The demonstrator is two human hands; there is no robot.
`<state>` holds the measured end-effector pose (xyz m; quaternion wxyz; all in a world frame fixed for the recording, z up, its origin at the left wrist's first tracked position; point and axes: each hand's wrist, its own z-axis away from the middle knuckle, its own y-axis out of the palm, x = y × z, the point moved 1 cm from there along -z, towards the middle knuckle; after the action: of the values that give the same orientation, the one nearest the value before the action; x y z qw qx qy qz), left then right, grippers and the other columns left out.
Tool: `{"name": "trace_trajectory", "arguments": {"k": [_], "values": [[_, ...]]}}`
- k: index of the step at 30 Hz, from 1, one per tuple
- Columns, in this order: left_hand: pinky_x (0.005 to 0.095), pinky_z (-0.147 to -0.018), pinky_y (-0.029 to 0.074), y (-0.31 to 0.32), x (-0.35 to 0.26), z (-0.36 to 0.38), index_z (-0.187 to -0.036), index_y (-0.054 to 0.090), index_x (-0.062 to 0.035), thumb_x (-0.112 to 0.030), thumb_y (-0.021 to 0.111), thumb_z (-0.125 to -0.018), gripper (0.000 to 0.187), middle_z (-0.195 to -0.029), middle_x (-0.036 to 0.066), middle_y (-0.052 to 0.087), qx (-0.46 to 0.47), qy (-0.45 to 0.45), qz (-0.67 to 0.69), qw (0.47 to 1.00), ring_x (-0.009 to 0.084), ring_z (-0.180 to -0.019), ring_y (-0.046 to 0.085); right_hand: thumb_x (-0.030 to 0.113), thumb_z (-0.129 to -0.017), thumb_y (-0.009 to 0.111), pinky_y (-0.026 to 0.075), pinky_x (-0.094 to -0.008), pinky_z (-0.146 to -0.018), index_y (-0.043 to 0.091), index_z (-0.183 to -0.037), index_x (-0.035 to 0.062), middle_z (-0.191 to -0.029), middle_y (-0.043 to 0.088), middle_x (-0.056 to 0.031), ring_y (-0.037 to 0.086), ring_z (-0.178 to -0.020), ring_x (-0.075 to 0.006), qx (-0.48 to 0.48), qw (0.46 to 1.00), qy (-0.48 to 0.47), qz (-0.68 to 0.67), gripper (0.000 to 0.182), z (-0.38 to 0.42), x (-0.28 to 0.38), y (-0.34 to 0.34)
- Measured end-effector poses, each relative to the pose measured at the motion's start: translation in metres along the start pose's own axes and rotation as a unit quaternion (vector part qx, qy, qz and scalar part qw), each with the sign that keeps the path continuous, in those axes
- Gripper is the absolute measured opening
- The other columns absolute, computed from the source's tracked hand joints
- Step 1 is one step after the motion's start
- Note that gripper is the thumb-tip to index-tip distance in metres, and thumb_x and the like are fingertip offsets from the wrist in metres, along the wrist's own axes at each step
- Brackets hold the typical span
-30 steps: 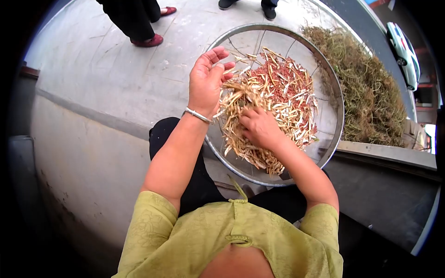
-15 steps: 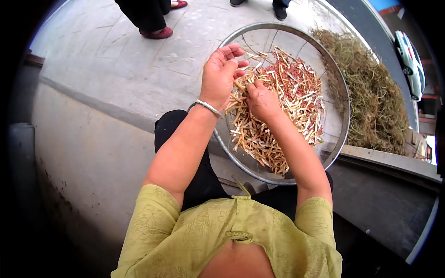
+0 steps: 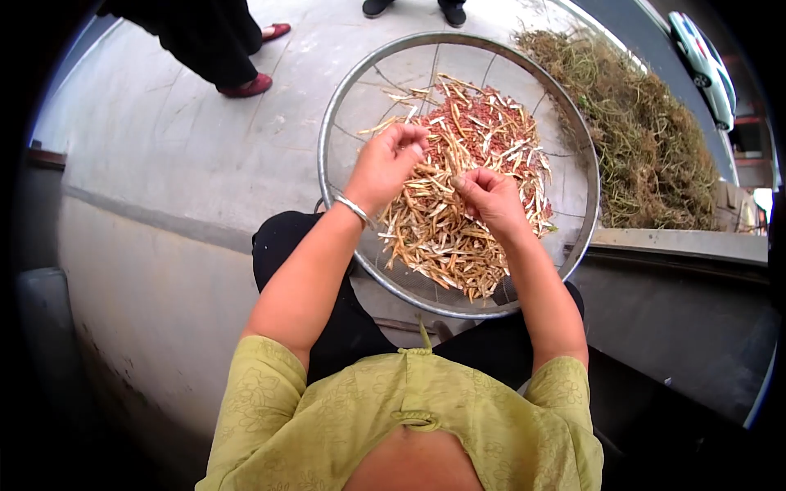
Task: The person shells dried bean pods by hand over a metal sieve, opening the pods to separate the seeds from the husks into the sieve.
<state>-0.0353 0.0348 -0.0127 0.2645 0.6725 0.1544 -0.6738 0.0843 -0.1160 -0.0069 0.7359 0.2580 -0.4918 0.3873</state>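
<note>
A round metal-rimmed sieve (image 3: 327, 123) rests over my knees, holding a heap of dry, pale brown bean pods (image 3: 446, 245) and small red beans (image 3: 483, 110). My left hand (image 3: 383, 168), with a silver bangle at the wrist, hovers above the left side of the heap. Its fingers curl toward the thumb, and whatever lies between them is hidden. Right of it, my right hand (image 3: 495, 200) pinches a dry bean pod (image 3: 456, 176) between thumb and forefinger, just over the pile.
A large heap of dried plant stalks (image 3: 647, 147) lies at the right, beside a low ledge (image 3: 679, 243). Beyond it a white car (image 3: 704, 69) stands on the road. Two people's feet, in red shoes (image 3: 250, 85) and dark shoes (image 3: 452, 13), are on the paving ahead.
My left hand has come down toward the pods and its spread fingers have curled. My right hand has lifted out of the heap, pinching a pod. The sieve appears further left in view.
</note>
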Motion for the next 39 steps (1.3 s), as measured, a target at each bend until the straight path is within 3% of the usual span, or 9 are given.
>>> {"name": "trace_trajectory", "arguments": {"k": [4, 9, 11, 13, 19, 26, 33, 36, 39], "values": [[0.0215, -0.067, 0.046, 0.028, 0.016, 0.003, -0.102, 0.055, -0.0024, -0.008, 0.054, -0.084, 0.019, -0.092, 0.002, 0.058, 0.071, -0.018, -0.022, 0.997, 0.0073, -0.08, 0.054, 0.021, -0.081, 0.064, 0.033, -0.0159, -0.041, 0.061, -0.074, 0.0034, -0.061, 0.058, 0.0009, 0.044, -0.045, -0.0022, 0.018, 0.997, -0.012, -0.074, 0.019, 0.013, -0.002, -0.003], [0.0246, -0.067, 0.046, 0.045, 0.031, 0.002, -0.091, 0.057, -0.0013, -0.012, 0.058, -0.082, 0.014, -0.081, 0.003, 0.06, 0.034, -0.067, -0.039, 0.996, 0.0093, -0.074, 0.055, 0.03, -0.082, 0.063, 0.031, -0.0185, -0.041, 0.06, -0.069, 0.008, -0.056, 0.052, 0.0054, 0.041, -0.046, -0.0013, 0.014, 0.998, -0.049, 0.044, 0.026, 0.012, -0.004, -0.009], [0.0234, -0.062, 0.044, 0.047, 0.032, 0.0, -0.086, 0.055, -0.003, -0.014, 0.059, -0.082, 0.012, -0.075, -0.001, 0.055, 0.04, -0.012, -0.055, 0.998, 0.0069, -0.068, 0.049, 0.032, -0.081, 0.063, 0.031, -0.0191, -0.041, 0.06, -0.068, 0.0079, -0.054, 0.052, 0.0046, 0.041, -0.046, -0.002, -0.002, 0.997, -0.061, 0.041, 0.028, 0.006, -0.014, -0.009], [0.0201, -0.057, 0.039, 0.043, 0.04, -0.002, -0.086, 0.055, -0.0044, -0.017, 0.058, -0.085, 0.013, -0.073, -0.003, 0.052, 0.037, -0.074, -0.038, 0.996, 0.0027, -0.066, 0.045, 0.027, -0.081, 0.063, 0.035, -0.0213, -0.042, 0.06, -0.064, 0.0056, -0.055, 0.054, 0.0022, 0.044, -0.047, -0.004, -0.031, 0.994, -0.077, 0.067, 0.027, 0.007, -0.009, -0.008], [0.0258, -0.07, 0.05, 0.046, 0.054, 0.004, -0.092, 0.054, -0.0031, -0.009, 0.056, -0.084, 0.01, -0.087, 0.003, 0.057, 0.024, -0.114, 0.129, 0.985, 0.0117, -0.078, 0.057, 0.022, -0.078, 0.064, 0.04, -0.0237, -0.046, 0.06, -0.064, 0.002, -0.055, 0.057, -0.0005, 0.048, -0.05, -0.0054, -0.052, 0.967, -0.183, 0.168, 0.025, 0.006, -0.026, -0.011], [0.0223, -0.067, 0.046, 0.053, 0.041, 0.009, -0.092, 0.053, -0.0028, -0.006, 0.057, -0.082, 0.011, -0.085, 0.002, 0.055, 0.018, -0.06, 0.095, 0.993, 0.0092, -0.075, 0.053, 0.023, -0.079, 0.062, 0.04, -0.0236, -0.047, 0.06, -0.064, 0.0017, -0.056, 0.058, -0.0009, 0.049, -0.051, -0.0057, -0.053, 0.96, -0.223, 0.159, 0.026, 0.006, -0.032, -0.01], [0.0244, -0.075, 0.047, 0.052, 0.044, 0.004, -0.1, 0.051, -0.0031, -0.003, 0.055, -0.082, 0.019, -0.091, 0.002, 0.055, 0.07, -0.048, -0.007, 0.996, 0.01, -0.082, 0.054, 0.021, -0.08, 0.061, 0.04, -0.0224, -0.046, 0.059, -0.064, 0.0026, -0.056, 0.058, -0.0007, 0.049, -0.049, -0.0051, -0.042, 0.974, -0.185, 0.123, 0.025, 0.014, -0.033, -0.017], [0.0241, -0.077, 0.047, 0.054, 0.037, 0.005, -0.102, 0.051, -0.003, -0.003, 0.055, -0.081, 0.021, -0.091, 0.002, 0.055, 0.099, -0.079, 0.035, 0.991, 0.0095, -0.084, 0.054, 0.024, -0.079, 0.06, 0.045, -0.0271, -0.05, 0.061, -0.067, 0.0028, -0.057, 0.06, -0.0059, 0.057, -0.051, -0.0118, -0.045, 0.973, -0.179, 0.137, 0.024, 0.011, -0.035, -0.018], [0.0258, -0.075, 0.048, 0.056, 0.032, -0.001, -0.109, 0.05, -0.0028, -0.004, 0.054, -0.082, 0.027, -0.095, 0.002, 0.056, 0.106, -0.112, 0.061, 0.986, 0.0111, -0.084, 0.056, 0.02, -0.084, 0.058, 0.042, -0.0227, -0.039, 0.055, -0.066, 0.0036, -0.054, 0.057, -0.0043, 0.055, -0.044, -0.0102, -0.048, 0.99, -0.12, 0.059, 0.025, 0.016, -0.024, -0.017]]}}
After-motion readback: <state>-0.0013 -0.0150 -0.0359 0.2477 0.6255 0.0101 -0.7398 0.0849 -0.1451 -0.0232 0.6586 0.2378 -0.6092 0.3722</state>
